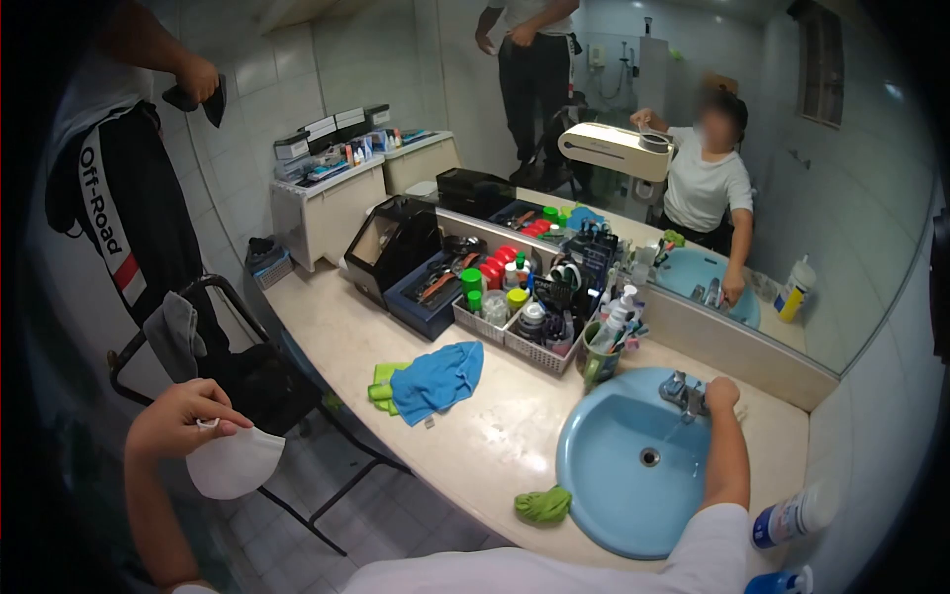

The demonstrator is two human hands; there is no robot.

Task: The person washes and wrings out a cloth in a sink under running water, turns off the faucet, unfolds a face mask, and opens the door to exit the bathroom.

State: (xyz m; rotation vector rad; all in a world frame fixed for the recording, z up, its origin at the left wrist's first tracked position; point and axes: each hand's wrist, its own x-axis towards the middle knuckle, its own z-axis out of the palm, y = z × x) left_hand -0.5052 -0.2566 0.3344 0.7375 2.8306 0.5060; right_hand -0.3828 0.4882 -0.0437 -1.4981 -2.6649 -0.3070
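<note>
My left hand [193, 416] is raised at the left, beyond the counter's front edge. Its fingers pinch the upper edge of a white, rounded, cup-like container [236, 463], whose inside is hidden. My right hand [722, 394] is closed on the handle side of the chrome faucet [683, 394]; the fingers are partly hidden. Below the spout, a thin stream of water seems to fall into the blue sink [586, 495]. A bunched green cloth [542, 506] lies against the sink's left rim. Farther left, a blue cloth [437, 384] overlaps a light green one [381, 388].
Baskets [539, 350] of bottles and a mug [597, 364] of toothbrushes line the mirror [792, 238]. A dark case [396, 243] stands behind them. Bottles [795, 517] are at right. A black-framed chair [262, 381] and another person [119, 198] are at left.
</note>
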